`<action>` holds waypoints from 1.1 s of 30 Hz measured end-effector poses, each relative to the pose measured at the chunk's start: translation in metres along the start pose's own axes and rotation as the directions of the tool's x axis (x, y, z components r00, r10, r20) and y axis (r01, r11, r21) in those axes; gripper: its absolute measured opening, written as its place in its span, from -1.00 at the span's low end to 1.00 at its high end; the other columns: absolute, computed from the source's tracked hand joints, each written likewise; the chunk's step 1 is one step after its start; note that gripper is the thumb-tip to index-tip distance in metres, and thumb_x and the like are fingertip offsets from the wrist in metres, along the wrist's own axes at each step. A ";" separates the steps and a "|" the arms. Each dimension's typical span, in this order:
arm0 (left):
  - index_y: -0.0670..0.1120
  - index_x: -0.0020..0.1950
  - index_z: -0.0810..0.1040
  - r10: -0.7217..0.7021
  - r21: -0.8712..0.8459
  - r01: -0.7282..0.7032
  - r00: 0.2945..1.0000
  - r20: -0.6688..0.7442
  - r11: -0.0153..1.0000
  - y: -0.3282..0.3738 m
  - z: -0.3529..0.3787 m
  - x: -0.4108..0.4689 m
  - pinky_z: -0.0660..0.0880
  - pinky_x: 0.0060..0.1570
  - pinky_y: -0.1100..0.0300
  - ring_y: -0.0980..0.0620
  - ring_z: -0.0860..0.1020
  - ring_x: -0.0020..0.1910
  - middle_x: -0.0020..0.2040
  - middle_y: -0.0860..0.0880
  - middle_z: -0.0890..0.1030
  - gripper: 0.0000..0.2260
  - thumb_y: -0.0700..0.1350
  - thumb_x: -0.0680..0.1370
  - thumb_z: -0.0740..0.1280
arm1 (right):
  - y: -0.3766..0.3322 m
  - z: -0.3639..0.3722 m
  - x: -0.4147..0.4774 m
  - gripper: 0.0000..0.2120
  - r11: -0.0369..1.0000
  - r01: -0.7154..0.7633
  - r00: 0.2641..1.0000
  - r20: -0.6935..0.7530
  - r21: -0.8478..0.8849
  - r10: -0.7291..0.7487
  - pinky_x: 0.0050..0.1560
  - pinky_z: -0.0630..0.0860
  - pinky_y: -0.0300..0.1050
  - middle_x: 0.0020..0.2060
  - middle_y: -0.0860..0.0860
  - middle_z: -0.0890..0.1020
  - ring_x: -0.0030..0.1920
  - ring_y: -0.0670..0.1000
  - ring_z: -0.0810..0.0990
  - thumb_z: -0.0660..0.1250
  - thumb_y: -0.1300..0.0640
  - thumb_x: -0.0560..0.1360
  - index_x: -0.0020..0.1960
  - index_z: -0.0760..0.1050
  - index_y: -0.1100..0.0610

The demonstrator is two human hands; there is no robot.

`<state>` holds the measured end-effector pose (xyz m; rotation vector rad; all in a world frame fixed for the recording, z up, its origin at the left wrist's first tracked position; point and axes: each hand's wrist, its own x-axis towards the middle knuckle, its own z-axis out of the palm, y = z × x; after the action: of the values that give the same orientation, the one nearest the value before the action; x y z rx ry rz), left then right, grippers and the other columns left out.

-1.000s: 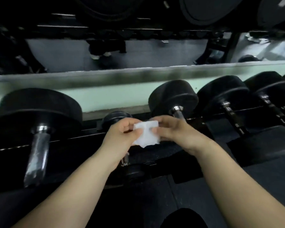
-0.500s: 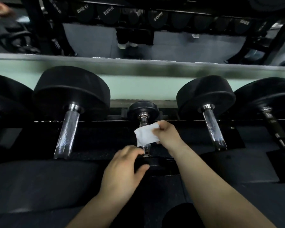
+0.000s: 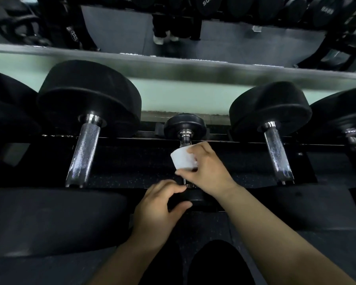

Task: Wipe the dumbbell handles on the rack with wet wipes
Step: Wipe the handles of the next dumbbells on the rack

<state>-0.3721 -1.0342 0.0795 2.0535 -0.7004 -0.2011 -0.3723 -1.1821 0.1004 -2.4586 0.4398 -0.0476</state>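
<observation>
A small black dumbbell (image 3: 184,126) lies in the middle of the rack (image 3: 132,161), its thin chrome handle (image 3: 185,140) running toward me. My right hand (image 3: 206,169) holds a white wet wipe (image 3: 182,159) wrapped around that handle. My left hand (image 3: 160,206) cups the small dumbbell's near black head, which is mostly hidden under my fingers. Larger dumbbells flank it, with a knurled chrome handle on the left (image 3: 83,155) and another on the right (image 3: 276,156).
More big dumbbells sit at the far left (image 3: 0,120) and far right (image 3: 349,120). A pale green wall ledge (image 3: 173,79) runs behind the rack, with a mirror (image 3: 132,27) above it. A dark padded edge (image 3: 49,219) lies in front at the left.
My left hand let go of the wipe and dropped onto the small dumbbell's near head. My right hand carried the wipe onto the small handle and wrapped it around.
</observation>
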 end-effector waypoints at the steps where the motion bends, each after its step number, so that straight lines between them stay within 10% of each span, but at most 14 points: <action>1: 0.08 0.03 0.60 -0.006 0.005 0.005 1.000 0.002 1.000 0.000 0.001 0.000 0.23 -0.03 0.63 0.34 0.35 0.02 -0.13 0.43 0.35 -0.69 0.13 0.33 0.39 | -0.001 -0.001 0.002 -0.53 0.998 0.015 1.000 0.005 -0.061 -0.015 0.16 0.36 -0.14 0.20 0.10 0.37 0.20 0.08 0.40 0.40 0.11 0.39 0.22 0.37 0.25; 9: 0.04 0.08 0.58 -0.026 0.021 0.025 0.999 0.031 0.999 -0.002 -0.002 0.000 0.24 -0.04 0.56 0.24 0.41 0.06 -0.11 0.40 0.37 -0.65 0.13 0.35 0.33 | -0.001 0.001 0.032 -0.81 0.998 0.049 0.980 -0.192 -0.043 -0.057 -0.25 0.21 -0.30 0.03 0.15 0.49 0.00 0.13 0.50 0.24 0.23 0.49 0.03 0.53 0.28; 19: 0.03 0.09 0.57 -0.022 0.058 0.020 0.999 0.040 0.998 0.002 -0.004 0.001 0.30 -0.05 0.44 0.22 0.42 0.07 -0.13 0.38 0.38 -0.73 -0.03 0.40 0.41 | 0.012 -0.004 0.011 -0.88 0.990 0.057 0.998 0.033 0.127 -0.061 -0.27 0.32 -0.45 -0.31 -0.09 0.42 -0.34 -0.17 0.43 0.31 0.30 0.43 -0.09 0.60 0.24; 23: 0.01 0.05 0.59 -0.031 0.048 0.028 0.998 0.057 0.998 0.002 -0.005 0.002 0.34 0.02 0.33 0.15 0.47 0.08 -0.13 0.35 0.40 -0.72 0.05 0.38 0.41 | 0.016 -0.017 0.020 -0.71 0.944 0.019 0.973 -0.221 0.330 0.058 -0.40 0.32 -0.31 -0.50 -0.01 0.41 -0.54 -0.16 0.39 0.26 0.24 0.47 -0.43 0.42 0.09; 29: 0.01 0.03 0.60 -0.032 0.027 0.031 0.997 0.072 0.999 0.002 -0.006 0.002 0.42 0.08 0.20 0.12 0.51 0.07 -0.13 0.34 0.43 -0.61 0.15 0.28 0.31 | 0.005 -0.018 0.023 -0.84 0.984 0.092 0.952 -0.304 0.155 -0.041 -0.13 0.26 -0.59 -0.15 0.05 0.53 -0.14 -0.08 0.44 0.27 0.36 0.43 -0.03 0.56 0.30; 33: 0.04 0.04 0.59 -0.056 0.034 0.053 0.994 0.094 0.998 0.003 -0.006 0.004 0.38 0.06 0.27 0.16 0.49 0.08 -0.12 0.35 0.43 -0.55 0.20 0.24 0.25 | -0.001 -0.001 0.032 -0.76 0.998 0.065 0.988 -0.140 -0.003 -0.065 0.10 0.35 -0.18 0.13 0.18 0.45 0.14 0.15 0.44 0.18 0.31 0.48 0.10 0.52 0.25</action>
<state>-0.3677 -1.0329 0.0862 2.1059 -0.7099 -0.3225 -0.3418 -1.1917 0.0994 -2.4765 0.4192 -0.2493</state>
